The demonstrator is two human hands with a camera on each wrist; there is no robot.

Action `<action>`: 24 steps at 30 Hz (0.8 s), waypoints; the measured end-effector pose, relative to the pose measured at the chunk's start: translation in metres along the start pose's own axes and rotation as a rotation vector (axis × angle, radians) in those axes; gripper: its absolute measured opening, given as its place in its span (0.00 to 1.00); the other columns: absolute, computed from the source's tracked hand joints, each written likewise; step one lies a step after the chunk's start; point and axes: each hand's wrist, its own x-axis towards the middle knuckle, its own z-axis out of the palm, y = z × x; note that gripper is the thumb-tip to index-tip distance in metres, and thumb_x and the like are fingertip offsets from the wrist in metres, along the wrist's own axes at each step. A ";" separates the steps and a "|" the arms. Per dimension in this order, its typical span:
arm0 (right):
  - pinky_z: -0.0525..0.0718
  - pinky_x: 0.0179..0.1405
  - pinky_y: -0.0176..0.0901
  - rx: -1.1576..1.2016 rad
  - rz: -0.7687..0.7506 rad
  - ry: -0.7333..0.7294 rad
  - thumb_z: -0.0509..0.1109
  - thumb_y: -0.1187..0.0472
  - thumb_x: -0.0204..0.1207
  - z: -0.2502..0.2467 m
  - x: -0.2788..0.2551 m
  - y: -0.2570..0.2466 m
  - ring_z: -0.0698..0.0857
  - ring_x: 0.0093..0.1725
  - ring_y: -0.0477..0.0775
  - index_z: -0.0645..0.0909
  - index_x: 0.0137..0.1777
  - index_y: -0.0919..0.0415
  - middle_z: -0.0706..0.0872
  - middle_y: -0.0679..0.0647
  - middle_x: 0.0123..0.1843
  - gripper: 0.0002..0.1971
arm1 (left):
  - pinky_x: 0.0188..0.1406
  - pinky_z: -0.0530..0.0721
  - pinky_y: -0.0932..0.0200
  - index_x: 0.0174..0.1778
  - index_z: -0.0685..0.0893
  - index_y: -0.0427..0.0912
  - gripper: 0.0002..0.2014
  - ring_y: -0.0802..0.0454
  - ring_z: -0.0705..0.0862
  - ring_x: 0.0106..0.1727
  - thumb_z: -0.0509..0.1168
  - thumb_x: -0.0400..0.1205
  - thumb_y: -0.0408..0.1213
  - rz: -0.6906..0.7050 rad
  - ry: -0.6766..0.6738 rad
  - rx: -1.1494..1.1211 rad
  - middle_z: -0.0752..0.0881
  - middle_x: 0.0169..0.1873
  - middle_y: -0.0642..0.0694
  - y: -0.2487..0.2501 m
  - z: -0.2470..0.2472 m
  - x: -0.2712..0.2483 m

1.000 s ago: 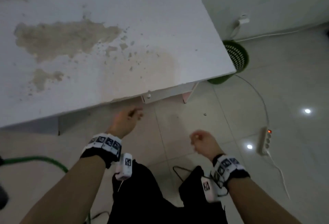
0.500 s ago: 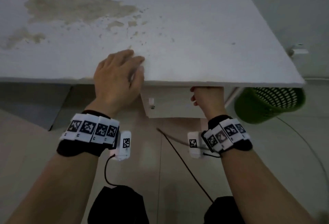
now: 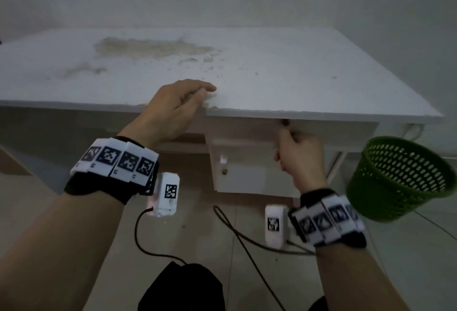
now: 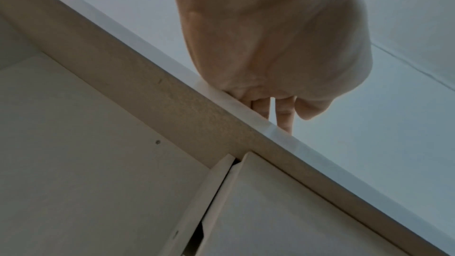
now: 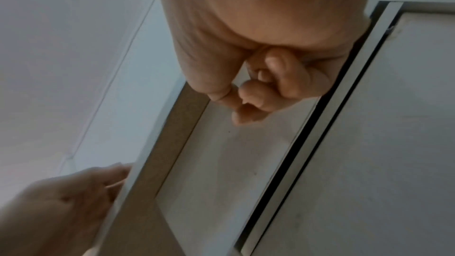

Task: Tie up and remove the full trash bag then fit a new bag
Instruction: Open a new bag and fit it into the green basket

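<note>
A green perforated bin (image 3: pixel 400 177) stands on the floor to the right of the white table (image 3: pixel 296 68); I see no bag in it or anywhere else. My left hand (image 3: pixel 197 93) rests on the table's front edge with its fingers (image 4: pixel 283 116) lying flat on the top. My right hand (image 3: pixel 294 152) is below that edge, against the upper drawer front (image 5: pixel 234 163) of the unit under the table. Its fingers (image 5: pixel 251 100) are curled, thumb against forefinger, and nothing shows between them. The left hand (image 5: pixel 61 201) also appears in the right wrist view.
The drawer unit (image 3: pixel 247 179) has a small knob (image 3: pixel 224 171) lower down. Black cables (image 3: pixel 237 231) trail over the tiled floor below my wrists. The tabletop carries a large brown stain (image 3: pixel 153 47). A wall stands behind the table.
Both hands rose from above the floor: the left settled on the table edge, the right went under it to the drawer front. My view dropped lower and closer to the table.
</note>
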 end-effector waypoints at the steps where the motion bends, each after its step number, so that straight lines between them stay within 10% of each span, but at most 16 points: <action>1: 0.79 0.25 0.47 -0.019 -0.017 0.001 0.63 0.52 0.78 -0.004 -0.013 0.005 0.78 0.18 0.49 0.83 0.28 0.68 0.86 0.56 0.22 0.23 | 0.68 0.77 0.56 0.64 0.85 0.58 0.14 0.59 0.80 0.68 0.56 0.88 0.46 -0.012 -0.005 -0.045 0.84 0.66 0.55 -0.001 -0.004 -0.001; 5: 0.83 0.29 0.54 -0.064 -0.106 0.037 0.67 0.55 0.80 -0.029 -0.069 0.027 0.81 0.21 0.55 0.81 0.27 0.66 0.84 0.56 0.21 0.21 | 0.64 0.83 0.50 0.59 0.86 0.59 0.11 0.49 0.85 0.61 0.60 0.85 0.49 0.014 -0.046 -0.085 0.85 0.65 0.59 -0.006 -0.012 0.000; 11: 0.75 0.25 0.42 0.037 -0.007 -0.010 0.70 0.54 0.80 -0.057 -0.132 0.039 0.74 0.14 0.53 0.79 0.23 0.62 0.80 0.59 0.16 0.24 | 0.81 0.66 0.47 0.57 0.86 0.63 0.17 0.64 0.67 0.80 0.69 0.74 0.63 0.235 -0.306 0.086 0.76 0.76 0.58 0.024 -0.019 -0.002; 18: 0.75 0.27 0.42 0.052 0.074 -0.104 0.70 0.56 0.81 -0.058 -0.140 0.045 0.74 0.15 0.50 0.83 0.29 0.59 0.83 0.60 0.18 0.18 | 0.84 0.37 0.35 0.84 0.43 0.67 0.53 0.46 0.22 0.82 0.73 0.72 0.48 0.502 -0.837 0.856 0.21 0.81 0.48 0.080 0.021 -0.004; 24: 0.74 0.26 0.43 0.080 0.088 -0.133 0.70 0.54 0.82 -0.056 -0.138 0.048 0.74 0.17 0.54 0.84 0.30 0.59 0.84 0.60 0.20 0.18 | 0.83 0.45 0.29 0.85 0.40 0.62 0.55 0.34 0.22 0.81 0.72 0.71 0.44 0.638 -0.696 1.146 0.14 0.75 0.37 0.065 0.032 -0.007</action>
